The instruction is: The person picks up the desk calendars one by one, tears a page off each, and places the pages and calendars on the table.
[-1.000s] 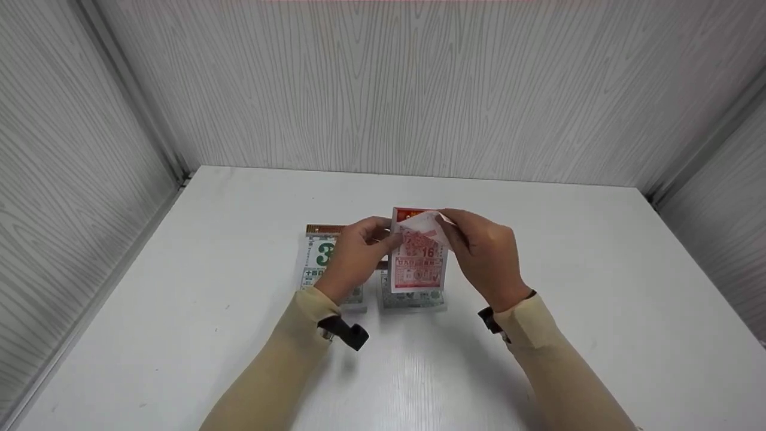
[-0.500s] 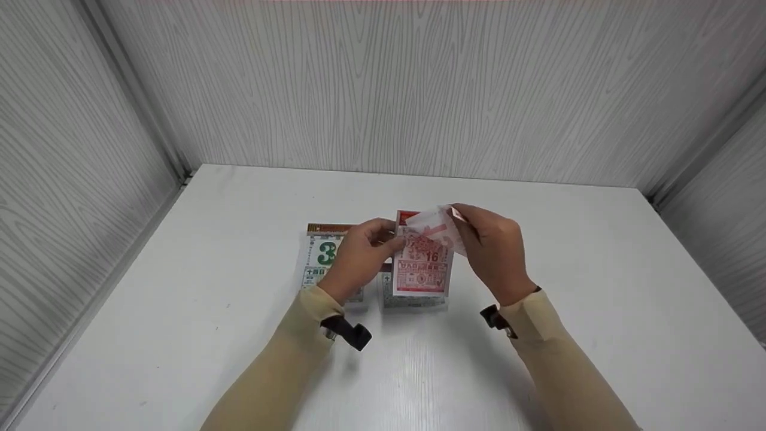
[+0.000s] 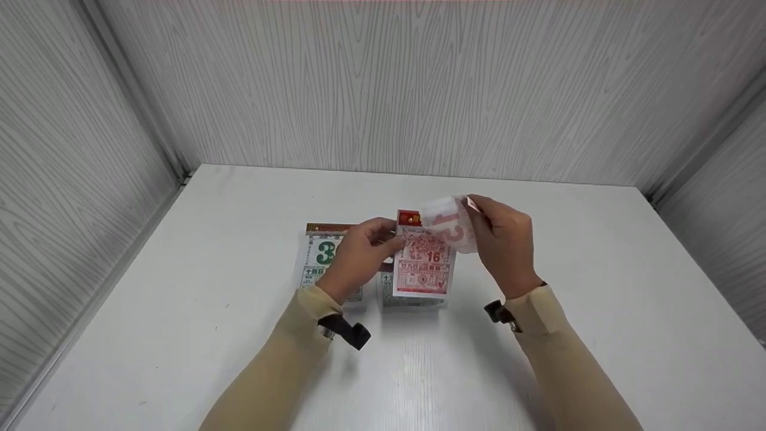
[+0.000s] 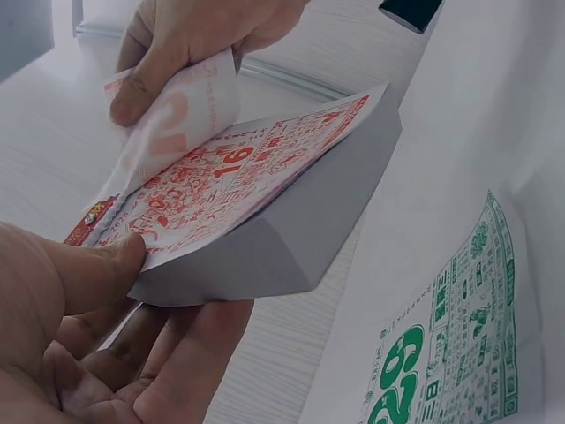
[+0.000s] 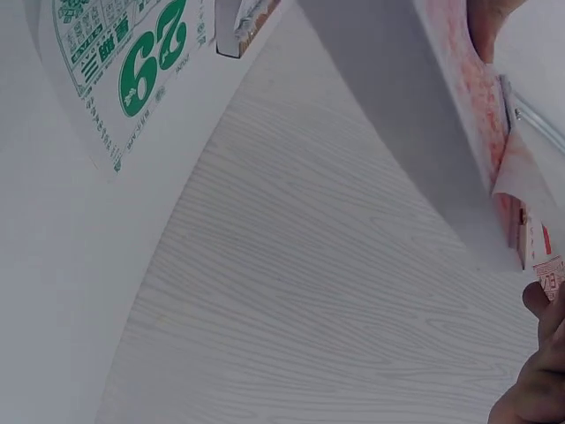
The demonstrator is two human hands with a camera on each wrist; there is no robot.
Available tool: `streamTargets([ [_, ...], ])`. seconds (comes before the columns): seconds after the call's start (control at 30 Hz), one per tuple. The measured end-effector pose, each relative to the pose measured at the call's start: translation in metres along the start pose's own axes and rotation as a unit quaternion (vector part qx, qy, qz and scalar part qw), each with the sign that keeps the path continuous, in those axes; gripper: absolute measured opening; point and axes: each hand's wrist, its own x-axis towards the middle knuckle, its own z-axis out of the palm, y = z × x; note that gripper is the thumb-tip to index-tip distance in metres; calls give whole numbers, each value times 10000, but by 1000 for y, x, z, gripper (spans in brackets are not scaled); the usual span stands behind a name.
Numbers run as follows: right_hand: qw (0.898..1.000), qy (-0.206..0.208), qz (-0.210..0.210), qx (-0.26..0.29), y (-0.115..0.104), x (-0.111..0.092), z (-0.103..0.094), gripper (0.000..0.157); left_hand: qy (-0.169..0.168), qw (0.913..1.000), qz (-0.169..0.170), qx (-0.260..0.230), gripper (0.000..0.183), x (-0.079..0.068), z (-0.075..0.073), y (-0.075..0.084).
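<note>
My left hand (image 3: 359,254) grips the left side of a thick tear-off calendar (image 3: 422,272) with red print showing 16, thumb on its face and fingers beneath in the left wrist view. My right hand (image 3: 504,239) pinches a thin page (image 3: 449,224) between thumb and finger. This page is lifted off the pad's face and its print shows through in reverse. In the left wrist view, the lifted page (image 4: 181,119) runs down to the stapled strip by the red header (image 4: 93,221). The right wrist view shows the pad's grey side (image 5: 397,97).
Below the held pad, a green-printed calendar (image 3: 413,301) lies on the white table (image 3: 179,299), partly covered. Another green calendar (image 3: 323,251) lies to its left, partly behind my left hand. Wood-grain panels (image 3: 383,90) enclose the table at the back and sides.
My right hand has moved right and up, drawing the page away from the pad. More of the red header and the 16 page now shows. The left hand has stayed nearly still.
</note>
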Motion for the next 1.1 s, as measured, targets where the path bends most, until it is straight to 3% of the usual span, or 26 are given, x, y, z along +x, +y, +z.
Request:
streamTargets([
  [0.4,9950,550,787,262,28,9,-7,23,-16,10000,-14,-26,36,1,-3,1],
  [0.6,9837,1216,1282,333,51,14,-24,26,157,9996,73,-221,32,1,-10,4],
  [0.73,9763,1557,1425,479,51,17,-30,29,166,9988,164,-435,30,-1,-14,10],
  [0.93,9763,1590,1391,470,37,16,-30,26,166,9978,96,-632,29,-5,-17,14],
  [1.1,9768,1515,1454,421,41,14,-32,27,214,9982,162,-528,29,-5,-18,15],
])
